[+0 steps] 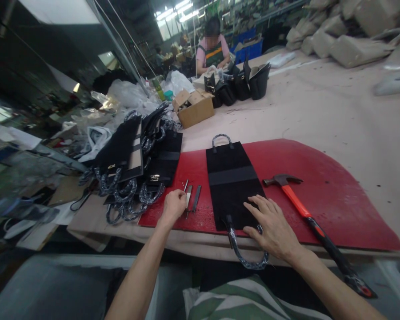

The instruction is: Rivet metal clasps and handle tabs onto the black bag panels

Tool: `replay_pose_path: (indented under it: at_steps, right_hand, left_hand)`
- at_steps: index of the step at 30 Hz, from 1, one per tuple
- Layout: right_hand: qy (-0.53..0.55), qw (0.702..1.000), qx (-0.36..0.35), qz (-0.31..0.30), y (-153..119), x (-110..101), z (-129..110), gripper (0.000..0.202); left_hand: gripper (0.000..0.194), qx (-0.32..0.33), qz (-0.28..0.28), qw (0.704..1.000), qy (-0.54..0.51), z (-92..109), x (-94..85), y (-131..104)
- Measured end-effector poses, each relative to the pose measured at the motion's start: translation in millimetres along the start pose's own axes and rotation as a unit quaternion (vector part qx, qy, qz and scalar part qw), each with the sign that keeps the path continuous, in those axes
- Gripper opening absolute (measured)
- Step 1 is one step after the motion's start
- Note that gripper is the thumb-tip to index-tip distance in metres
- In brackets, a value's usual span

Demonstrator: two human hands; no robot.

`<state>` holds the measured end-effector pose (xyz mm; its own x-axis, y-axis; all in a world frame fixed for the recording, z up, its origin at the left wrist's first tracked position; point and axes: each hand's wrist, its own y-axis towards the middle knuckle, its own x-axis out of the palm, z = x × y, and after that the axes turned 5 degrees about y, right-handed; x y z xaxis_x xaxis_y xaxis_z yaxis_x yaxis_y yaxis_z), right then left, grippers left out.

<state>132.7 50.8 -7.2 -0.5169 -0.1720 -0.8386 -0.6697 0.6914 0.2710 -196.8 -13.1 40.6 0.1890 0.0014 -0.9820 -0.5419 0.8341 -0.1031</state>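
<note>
A black bag panel [233, 173] with a wrapped handle at each end lies flat on a red mat [280, 155]. My right hand [273, 226] rests on its near right corner, fingers spread, beside the near handle [250, 262]. Left of the panel, my left hand [175, 204] is closed with fingertips pinched at some slim metal tools; whatever they grip is hidden. A dark metal bar [197, 198] lies just right of those fingers. To the right of my right hand is a claw hammer [296, 202] with an orange and black handle.
Stacked black bag panels [120, 151] with wrapped handles lie at left. Behind them are a cardboard box [196, 109] and several black bags [243, 84]. Beige bags [353, 40] are heaped at back right. Across the table sits a person [213, 51]. The hammer's handle overhangs the table's front edge.
</note>
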Motion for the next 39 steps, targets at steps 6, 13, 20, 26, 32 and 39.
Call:
replay_pose_path:
  at_steps: [6, 13, 20, 26, 32, 39]
  right_hand:
    - [-0.002, 1.0, -0.01, 0.0, 0, 0, 2, 0.057]
    - [0.01, 1.0, 0.007, -0.01, 0, -5, -4, 0.058]
    - [0.024, 0.999, 0.023, -0.026, 0, -13, -12, 0.062]
    - [0.032, 0.999, 0.026, -0.027, 1, -13, -12, 0.062]
    - [0.031, 0.999, 0.028, -0.031, 0, -14, -13, 0.063]
    - [0.039, 0.998, 0.031, -0.034, 0, -15, -13, 0.065]
  left_hand:
    - [0.029, -0.042, 0.027, 0.999, 0.013, 0, -6.0, 24]
    - [0.016, -0.029, -0.069, 0.997, 0.026, 3, -7.3, 70]
    - [0.021, -0.011, -0.034, 0.997, -0.068, 4, -23.4, 53]
    - [0.046, -0.014, -0.062, 0.81, -0.583, 67, -0.1, -26]
    - [0.039, 0.031, -0.084, 0.768, -0.634, 122, 39.4, -68]
    - [0.027, 0.074, -0.075, 0.8, -0.59, 122, 49.8, -70]
